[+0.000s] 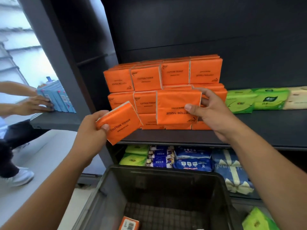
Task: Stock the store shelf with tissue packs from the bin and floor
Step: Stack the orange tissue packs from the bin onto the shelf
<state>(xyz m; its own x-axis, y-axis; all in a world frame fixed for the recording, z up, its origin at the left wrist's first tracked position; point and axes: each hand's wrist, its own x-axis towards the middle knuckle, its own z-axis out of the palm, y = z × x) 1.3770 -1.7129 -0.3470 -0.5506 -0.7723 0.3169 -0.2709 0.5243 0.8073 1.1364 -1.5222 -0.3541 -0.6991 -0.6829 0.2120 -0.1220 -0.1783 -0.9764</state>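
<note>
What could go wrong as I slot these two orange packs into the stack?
1. The right hand holds its orange pack by one end, close against the orange stack; pushing could knock the upper rows askew.
2. The left hand pinches the tilted pack near a corner, in front of the shelf edge; a slack grip may drop it toward the bin.

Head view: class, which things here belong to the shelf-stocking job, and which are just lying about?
Job: left hand gripping a tilted orange pack; right hand gripping an upside-down orange pack; orange stack on the shelf; bin holding a spare orange pack.
Lying about: green packs beside the stack; blue packs below the shelf.
</note>
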